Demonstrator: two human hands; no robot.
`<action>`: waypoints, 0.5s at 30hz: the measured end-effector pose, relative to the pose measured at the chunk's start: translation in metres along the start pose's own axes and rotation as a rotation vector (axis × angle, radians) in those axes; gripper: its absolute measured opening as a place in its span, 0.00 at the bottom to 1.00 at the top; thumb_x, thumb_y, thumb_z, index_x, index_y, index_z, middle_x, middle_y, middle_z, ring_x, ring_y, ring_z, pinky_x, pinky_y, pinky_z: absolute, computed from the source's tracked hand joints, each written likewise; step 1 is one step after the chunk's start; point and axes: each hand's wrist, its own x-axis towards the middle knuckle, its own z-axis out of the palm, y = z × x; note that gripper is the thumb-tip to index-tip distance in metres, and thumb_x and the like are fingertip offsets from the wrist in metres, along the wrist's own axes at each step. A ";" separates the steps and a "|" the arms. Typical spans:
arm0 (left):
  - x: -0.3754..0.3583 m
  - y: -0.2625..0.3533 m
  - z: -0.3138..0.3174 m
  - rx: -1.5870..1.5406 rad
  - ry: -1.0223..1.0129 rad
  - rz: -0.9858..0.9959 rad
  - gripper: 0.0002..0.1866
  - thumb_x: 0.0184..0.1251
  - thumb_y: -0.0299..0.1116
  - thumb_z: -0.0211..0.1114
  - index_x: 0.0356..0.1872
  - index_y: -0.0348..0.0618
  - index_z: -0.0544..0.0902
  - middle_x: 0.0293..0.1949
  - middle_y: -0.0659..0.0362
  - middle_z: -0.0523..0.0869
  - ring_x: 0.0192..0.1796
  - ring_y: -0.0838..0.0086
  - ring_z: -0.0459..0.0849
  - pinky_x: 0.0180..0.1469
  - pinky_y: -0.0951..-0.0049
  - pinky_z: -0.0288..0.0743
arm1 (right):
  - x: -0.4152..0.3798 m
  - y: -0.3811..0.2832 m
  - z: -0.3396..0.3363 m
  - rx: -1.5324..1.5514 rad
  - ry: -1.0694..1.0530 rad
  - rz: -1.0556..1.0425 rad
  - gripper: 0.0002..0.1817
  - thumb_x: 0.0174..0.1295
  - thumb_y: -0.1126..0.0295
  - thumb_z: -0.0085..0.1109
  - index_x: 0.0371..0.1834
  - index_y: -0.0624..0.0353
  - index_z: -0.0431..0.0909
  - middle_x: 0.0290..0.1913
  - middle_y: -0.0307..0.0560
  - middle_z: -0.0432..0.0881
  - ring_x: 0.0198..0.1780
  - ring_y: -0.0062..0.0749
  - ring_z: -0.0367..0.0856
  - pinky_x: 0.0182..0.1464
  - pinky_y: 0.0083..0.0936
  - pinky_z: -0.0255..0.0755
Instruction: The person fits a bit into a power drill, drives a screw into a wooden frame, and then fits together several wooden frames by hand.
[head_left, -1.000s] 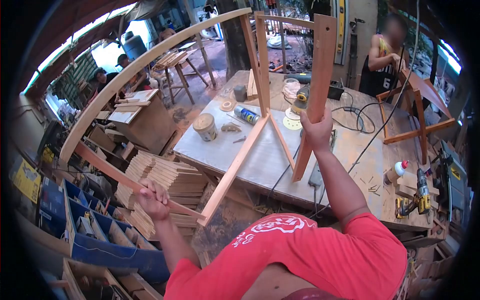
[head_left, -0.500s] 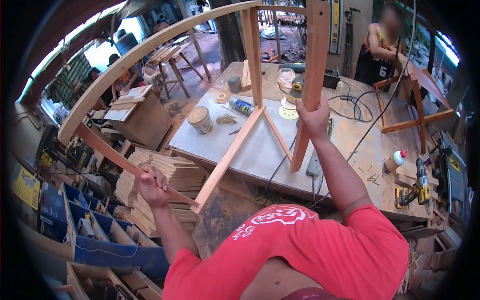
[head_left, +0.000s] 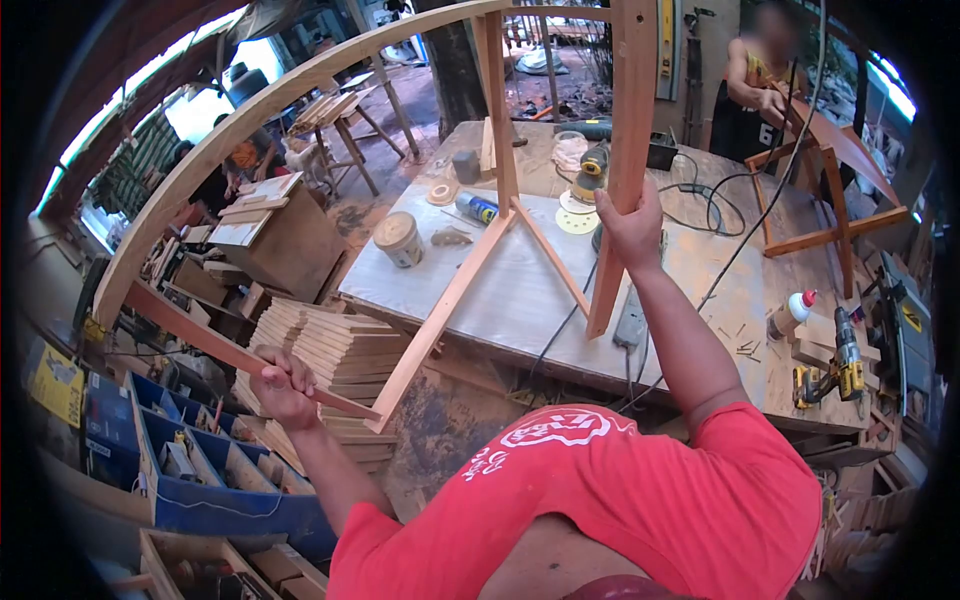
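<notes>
A wooden frame (head_left: 440, 305) with a curved top rail and several straight legs spans the view, held up between my two hands. My left hand (head_left: 284, 388) is wrapped round one of its slim legs at the lower left. My right hand (head_left: 632, 228) grips a thicker upright leg on the right, thumb on its near face. Past the frame, on the worktable, are a yellow-and-black sander (head_left: 590, 172), a sanding disc (head_left: 577, 220), a tub (head_left: 398, 240) and a blue can (head_left: 476, 207).
The worktable (head_left: 660, 350) also bears a power strip (head_left: 629, 318), a glue bottle (head_left: 791, 314), a cordless drill (head_left: 848, 356) and loose cables. Stacked wooden slats (head_left: 330, 350) and a blue divided box (head_left: 220, 500) lie at left. Across the table a person (head_left: 750, 90) handles another wooden frame (head_left: 840, 220).
The frame has shifted slightly left, my left hand moving left and a little down with it. My right hand keeps its grip. The person opposite has moved a hand on the other frame.
</notes>
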 end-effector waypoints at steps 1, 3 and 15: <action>-0.001 -0.001 -0.001 0.011 0.012 0.002 0.28 0.59 0.62 0.59 0.29 0.46 0.65 0.14 0.68 0.62 0.13 0.87 0.61 0.15 0.87 0.58 | 0.001 0.002 0.000 0.003 -0.010 -0.003 0.23 0.51 0.63 0.69 0.44 0.64 0.71 0.38 0.50 0.80 0.40 0.31 0.79 0.43 0.28 0.73; -0.005 -0.004 -0.003 0.023 0.024 0.004 0.28 0.59 0.63 0.59 0.29 0.46 0.65 0.14 0.68 0.62 0.13 0.86 0.61 0.15 0.86 0.58 | 0.001 0.003 -0.001 0.005 -0.019 -0.005 0.23 0.51 0.62 0.69 0.44 0.64 0.71 0.38 0.50 0.79 0.39 0.31 0.79 0.43 0.28 0.73; -0.015 -0.018 -0.007 0.013 0.097 -0.013 0.27 0.61 0.61 0.58 0.29 0.46 0.65 0.14 0.68 0.61 0.14 0.86 0.61 0.15 0.85 0.60 | -0.001 -0.006 -0.019 0.085 0.003 0.058 0.22 0.54 0.67 0.68 0.47 0.63 0.69 0.40 0.47 0.80 0.40 0.25 0.79 0.42 0.23 0.73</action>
